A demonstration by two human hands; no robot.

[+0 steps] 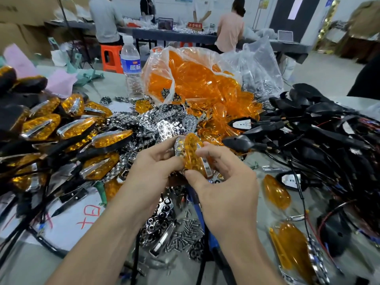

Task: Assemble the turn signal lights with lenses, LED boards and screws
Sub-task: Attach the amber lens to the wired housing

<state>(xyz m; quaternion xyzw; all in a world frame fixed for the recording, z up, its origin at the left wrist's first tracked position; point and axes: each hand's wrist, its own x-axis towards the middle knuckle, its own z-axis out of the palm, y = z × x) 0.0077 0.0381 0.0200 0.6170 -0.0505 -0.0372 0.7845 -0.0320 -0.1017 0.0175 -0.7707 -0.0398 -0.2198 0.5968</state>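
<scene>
An amber lens (192, 153) stands on edge between both hands at the centre of the view. Behind it shows a chrome reflector piece with LED dots (179, 148). My left hand (152, 173) grips the reflector and the lens from the left, fingers curled round them. My right hand (224, 182) pinches the lens from the right, thumb low at its near end. Loose screws (185, 233) lie on the table below my wrists. Whether the lens is seated on the reflector is hidden by my fingers.
Finished amber lights (78, 128) are piled at the left. A plastic bag of amber lenses (195, 79) sits behind, beside a water bottle (131, 66). Black housings with wires (318, 130) heap at the right. Chrome reflectors (160, 124) lie ahead. People work at far tables.
</scene>
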